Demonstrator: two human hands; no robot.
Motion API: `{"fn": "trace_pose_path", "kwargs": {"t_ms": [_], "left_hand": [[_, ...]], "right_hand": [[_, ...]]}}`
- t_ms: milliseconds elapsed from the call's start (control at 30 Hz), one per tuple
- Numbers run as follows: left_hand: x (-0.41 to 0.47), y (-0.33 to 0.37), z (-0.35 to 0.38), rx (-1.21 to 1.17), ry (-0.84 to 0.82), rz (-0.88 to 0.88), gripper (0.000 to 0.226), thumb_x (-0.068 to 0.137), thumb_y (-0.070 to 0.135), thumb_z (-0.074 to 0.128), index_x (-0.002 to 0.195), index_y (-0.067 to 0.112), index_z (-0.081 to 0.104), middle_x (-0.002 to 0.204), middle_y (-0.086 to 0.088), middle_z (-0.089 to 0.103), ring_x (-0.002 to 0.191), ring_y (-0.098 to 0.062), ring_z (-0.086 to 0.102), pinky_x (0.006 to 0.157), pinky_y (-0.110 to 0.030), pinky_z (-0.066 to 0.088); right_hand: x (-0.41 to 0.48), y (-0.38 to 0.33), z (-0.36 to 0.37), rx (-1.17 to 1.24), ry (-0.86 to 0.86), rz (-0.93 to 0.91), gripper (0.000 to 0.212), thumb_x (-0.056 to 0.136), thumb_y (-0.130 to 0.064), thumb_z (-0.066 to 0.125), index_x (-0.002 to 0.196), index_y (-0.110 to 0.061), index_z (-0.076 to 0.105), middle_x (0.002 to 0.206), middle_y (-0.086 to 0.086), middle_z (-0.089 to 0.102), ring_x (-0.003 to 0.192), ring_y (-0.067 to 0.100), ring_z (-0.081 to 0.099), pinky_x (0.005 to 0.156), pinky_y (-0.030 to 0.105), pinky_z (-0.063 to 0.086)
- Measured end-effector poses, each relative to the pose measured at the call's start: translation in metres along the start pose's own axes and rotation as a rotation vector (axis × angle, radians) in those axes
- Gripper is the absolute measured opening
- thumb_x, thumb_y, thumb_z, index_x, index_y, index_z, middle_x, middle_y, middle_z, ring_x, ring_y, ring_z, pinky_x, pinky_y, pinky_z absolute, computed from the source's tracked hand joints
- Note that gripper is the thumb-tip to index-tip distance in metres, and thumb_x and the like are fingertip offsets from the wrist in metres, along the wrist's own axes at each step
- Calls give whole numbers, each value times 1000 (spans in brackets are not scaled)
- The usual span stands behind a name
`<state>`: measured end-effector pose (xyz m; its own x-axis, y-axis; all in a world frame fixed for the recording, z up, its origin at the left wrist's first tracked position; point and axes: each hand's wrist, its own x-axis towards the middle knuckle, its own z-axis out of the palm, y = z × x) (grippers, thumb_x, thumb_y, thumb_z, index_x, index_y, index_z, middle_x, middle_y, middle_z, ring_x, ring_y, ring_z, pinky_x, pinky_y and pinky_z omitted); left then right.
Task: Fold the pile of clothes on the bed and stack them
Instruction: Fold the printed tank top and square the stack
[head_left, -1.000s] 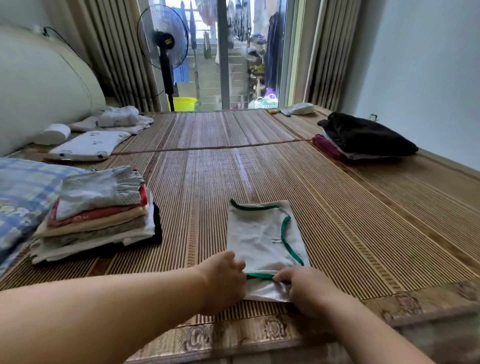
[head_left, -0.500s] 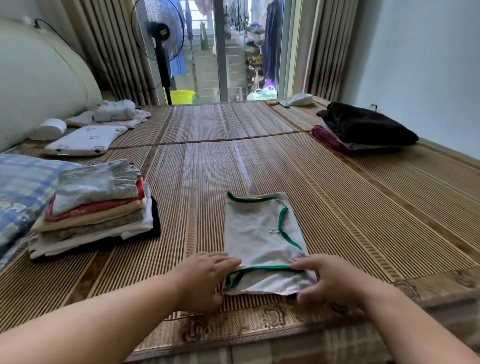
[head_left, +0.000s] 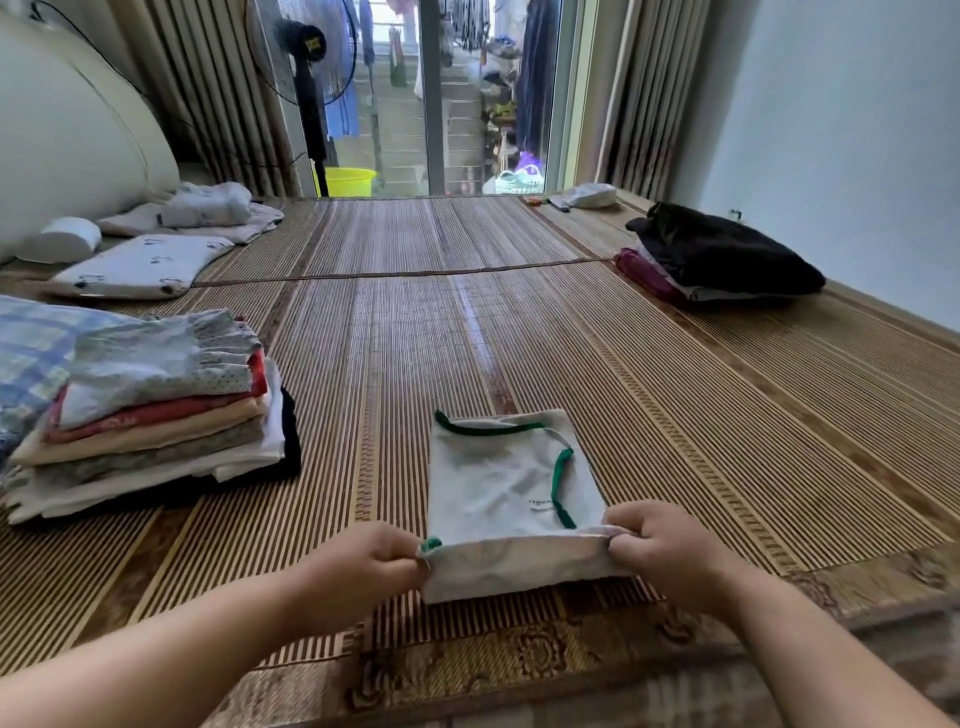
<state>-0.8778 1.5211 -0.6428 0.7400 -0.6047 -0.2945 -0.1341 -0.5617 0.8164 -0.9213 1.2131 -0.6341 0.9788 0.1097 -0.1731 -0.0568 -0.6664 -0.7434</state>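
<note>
Two hands, lower centre: left hand (head_left: 363, 571) and right hand (head_left: 670, 556). One white top (head_left: 498, 483) with green trim, between them. One stack of folded clothes (head_left: 156, 415), left of centre. It has six layers told by colour: pale blue, red, peach, grey, white, black. One heap of dark clothes (head_left: 727, 254), upper right, with lighter pieces showing under it, number uncertain. Two woven mats, near mat (head_left: 675, 395) and far mat (head_left: 415, 228), meeting at a seam across the middle. One printed pillow (head_left: 140, 265), upper left. One white roll (head_left: 62, 239) beside it. One standing fan (head_left: 306, 52), top. One yellow tub (head_left: 345, 182) below it. Two curtains: left curtain (head_left: 208, 93), right curtain (head_left: 634, 93).
</note>
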Motion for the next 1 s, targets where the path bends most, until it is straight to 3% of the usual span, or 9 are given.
{"fn": "trace_pose_path", "kwargs": {"t_ms": [133,233,333,433,533,633,767,900,1000], "left_hand": [[3,16,-26,-330,73,26,30,96,9,46,72,6,65,72,-1,68,68,-15,65,65,-25,54],[29,28,-46,-425,239,-10,31,100,20,41,81,2,58,69,-5,61,57,-14,59,54,-25,50],[69,34,-65,-473,368,-104,38,103,34,37,89,7,60,79,-7,63,64,-18,59,63,-30,44],[106,30,-67,-199,281,-254,46,99,46,42,107,6,65,105,-10,68,95,-28,64,73,-33,48],[128,14,-56,160,288,-422,43,90,50,58,92,8,63,96,-7,65,87,-20,64,69,-26,48],[133,6,-46,196,298,-485,32,81,47,69,77,18,57,84,1,63,74,-12,61,59,-21,46],[132,5,-42,199,386,-378,7,85,21,62,90,17,59,93,-4,65,83,-18,63,73,-31,55],[119,0,-44,77,370,-247,78,86,5,60,147,35,22,110,-6,58,80,-19,61,70,-33,54],[106,-2,-40,20,220,-193,79,85,1,51,146,46,28,141,-2,41,95,-13,57,81,-27,54]], "right_hand": [[21,-31,-17,270,-165,73,29,93,-20,52,65,-16,58,62,-6,58,55,6,53,53,20,43],[56,-52,-22,265,88,107,29,93,-31,53,82,-8,67,77,4,63,67,15,59,61,30,46],[94,-51,-18,183,428,220,35,97,-46,45,104,-16,60,99,4,61,88,22,57,75,36,46],[115,-37,-4,118,362,413,49,92,-49,54,125,-13,52,114,9,60,94,24,57,70,33,42],[124,-21,13,-85,284,530,57,81,-49,68,120,-10,55,119,12,61,106,29,58,79,34,45],[124,-20,21,-127,264,523,40,72,-48,74,91,-14,65,97,8,69,91,26,63,82,37,51],[129,-26,21,-25,295,459,40,80,-34,68,114,-13,60,107,8,65,98,27,60,85,35,49],[124,-29,24,104,309,377,81,84,-21,66,152,-21,20,135,11,52,117,29,54,89,31,42],[113,-25,25,57,231,312,82,87,-9,58,150,-40,17,127,11,57,97,25,62,62,23,42]]}}
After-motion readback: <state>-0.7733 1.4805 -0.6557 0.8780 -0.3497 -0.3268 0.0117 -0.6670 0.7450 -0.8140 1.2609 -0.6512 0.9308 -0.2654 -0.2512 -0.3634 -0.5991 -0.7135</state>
